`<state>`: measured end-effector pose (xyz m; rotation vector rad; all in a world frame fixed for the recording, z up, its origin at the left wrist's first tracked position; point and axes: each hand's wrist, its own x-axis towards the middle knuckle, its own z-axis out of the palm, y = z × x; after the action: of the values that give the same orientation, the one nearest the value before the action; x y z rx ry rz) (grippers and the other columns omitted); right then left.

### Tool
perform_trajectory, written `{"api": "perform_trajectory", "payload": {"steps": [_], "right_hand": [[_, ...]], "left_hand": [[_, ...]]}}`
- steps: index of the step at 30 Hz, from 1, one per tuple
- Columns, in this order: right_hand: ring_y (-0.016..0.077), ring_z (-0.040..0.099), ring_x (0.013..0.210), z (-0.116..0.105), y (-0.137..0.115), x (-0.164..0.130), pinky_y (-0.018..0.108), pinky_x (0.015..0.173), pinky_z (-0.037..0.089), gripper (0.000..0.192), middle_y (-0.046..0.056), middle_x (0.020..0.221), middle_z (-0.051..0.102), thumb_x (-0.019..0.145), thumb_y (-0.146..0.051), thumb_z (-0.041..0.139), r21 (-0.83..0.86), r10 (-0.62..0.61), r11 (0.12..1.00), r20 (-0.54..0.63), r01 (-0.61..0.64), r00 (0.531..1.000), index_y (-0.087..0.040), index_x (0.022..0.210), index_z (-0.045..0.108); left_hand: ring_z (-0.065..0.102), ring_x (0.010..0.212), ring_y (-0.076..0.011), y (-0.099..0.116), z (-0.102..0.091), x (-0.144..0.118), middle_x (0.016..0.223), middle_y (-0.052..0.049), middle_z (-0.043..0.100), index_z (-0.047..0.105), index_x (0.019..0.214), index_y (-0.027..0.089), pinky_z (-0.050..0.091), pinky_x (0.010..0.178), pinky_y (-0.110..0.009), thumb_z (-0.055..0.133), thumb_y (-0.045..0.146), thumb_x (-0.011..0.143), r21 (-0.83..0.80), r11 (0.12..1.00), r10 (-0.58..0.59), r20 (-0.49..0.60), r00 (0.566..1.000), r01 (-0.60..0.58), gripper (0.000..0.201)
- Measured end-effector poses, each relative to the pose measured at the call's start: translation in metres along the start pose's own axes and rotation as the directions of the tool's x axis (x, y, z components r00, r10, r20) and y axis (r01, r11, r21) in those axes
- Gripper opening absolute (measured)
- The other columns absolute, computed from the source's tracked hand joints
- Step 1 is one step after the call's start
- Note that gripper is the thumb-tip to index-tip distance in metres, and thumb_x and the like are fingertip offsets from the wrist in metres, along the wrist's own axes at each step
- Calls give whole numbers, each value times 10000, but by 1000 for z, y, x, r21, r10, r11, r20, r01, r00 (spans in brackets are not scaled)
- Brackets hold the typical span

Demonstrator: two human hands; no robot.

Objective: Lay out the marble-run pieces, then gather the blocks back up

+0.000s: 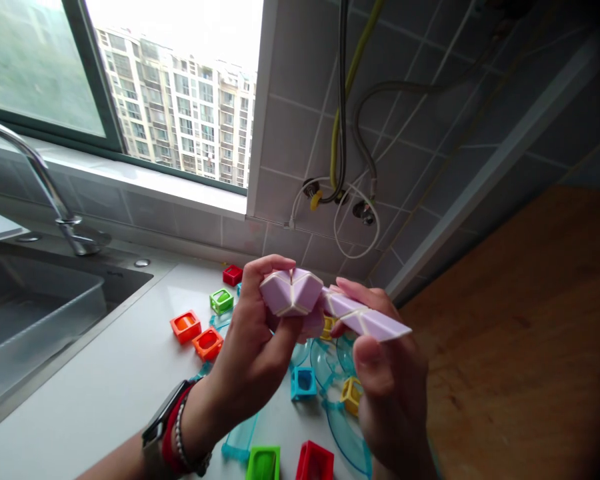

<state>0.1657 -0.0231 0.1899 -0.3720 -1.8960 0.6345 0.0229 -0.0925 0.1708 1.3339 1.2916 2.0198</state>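
**Purple folding puzzle held in both hands above the counter**

The purple folding puzzle (325,303), a chain of lilac wedge segments with pale seams, sits raised in front of the camera, between the two hands and above the white counter (120,380). Its left end is bent into a bunched cluster; its right end runs out straight to a point at the right.

The left hand (253,353) is closed on the bunched end, fingers curled over the top and thumb beneath. The right hand (387,387) is closed on the straight part, thumb pressed under it and fingers behind. A watch and bead bracelets (173,433) ring the left wrist.

Far left lies a steel sink (35,313) with a curved tap (40,180). On the counter below the hands lie clear blue curved track pieces (345,427) and small coloured square blocks (200,333): orange, green, red, blue, yellow. No writing can be read on anything.
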Motion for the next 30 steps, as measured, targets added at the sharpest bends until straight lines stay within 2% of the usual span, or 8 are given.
{"api": "perform_trajectory", "payload": {"steps": [3, 6, 11, 13, 16, 19, 23, 30], "right_hand": [[294, 648, 1232, -1, -4, -4, 430, 995, 546, 383, 120, 1382, 672, 1008, -319, 583, -186, -91, 978, 22, 93, 996, -208, 1368, 649], [285, 709, 1120, 7, -6, -6, 402, 924, 581, 344, 119, 1277, 731, 972, -289, 648, -209, -24, 978, -53, 12, 998, -201, 1302, 687], [126, 675, 618, 15, 2, -1, 232, 588, 548, 121, -6, 815, 739, 998, -318, 655, 171, 271, 957, -220, -236, 937, -232, 951, 726], [108, 651, 611, 15, 6, 2, 208, 555, 533, 123, -10, 832, 729, 999, -338, 660, 297, 312, 924, -218, -242, 925, -241, 964, 728], [138, 674, 773, 14, 7, 4, 219, 589, 548, 204, 29, 988, 724, 990, -394, 662, 391, 269, 906, -236, -162, 934, -267, 1128, 744], [153, 686, 840, 12, 5, 4, 228, 647, 566, 292, 38, 1024, 722, 913, -388, 764, 323, 245, 930, -193, -174, 950, -279, 1183, 745], [142, 696, 741, 11, 8, 4, 209, 603, 559, 150, 13, 873, 725, 886, -315, 798, 196, 315, 940, -182, -279, 932, -249, 1018, 772], [147, 690, 659, 15, 21, 2, 261, 617, 591, 139, 18, 829, 711, 865, -309, 791, 24, 138, 990, -332, -138, 933, -199, 933, 740]], "left_hand": [[613, 814, -138, -2, 0, 3, 1014, -6, 609, 462, 1314, 308, 545, 720, -230, 595, 206, 1008, 25, 1000, 9, -35, 999, -8, 349], [599, 768, -124, -2, -1, 4, 980, 6, 612, 471, 1305, 312, 550, 688, -213, 614, 229, 1000, -26, 998, -57, -25, 998, 56, 346], [621, 735, -142, 6, -8, 8, 952, -5, 612, 500, 1299, 286, 544, 602, -222, 604, 281, 976, -254, 904, -313, 157, 937, 345, 339], [645, 770, -163, 7, -9, 9, 961, -12, 610, 498, 1301, 278, 557, 615, -243, 583, 273, 966, -290, 859, -365, 232, 902, 422, 346], [627, 710, -144, 5, -7, 13, 912, 10, 595, 474, 1291, 278, 545, 590, -231, 576, 275, 963, -291, 856, -380, 208, 901, 427, 343], [583, 688, -108, 5, -5, 16, 886, 26, 587, 474, 1265, 264, 511, 579, -178, 573, 244, 956, -268, 879, -368, 144, 918, 394, 325], [561, 724, -94, 5, -6, 13, 929, 23, 599, 477, 1294, 266, 503, 604, -151, 592, 254, 965, -230, 899, -339, 178, 924, 374, 348], [604, 786, -113, 5, 0, 6, 1014, 15, 592, 442, 1338, 305, 549, 670, -197, 604, 280, 989, -227, 901, -329, 200, 923, 371, 386]]}}
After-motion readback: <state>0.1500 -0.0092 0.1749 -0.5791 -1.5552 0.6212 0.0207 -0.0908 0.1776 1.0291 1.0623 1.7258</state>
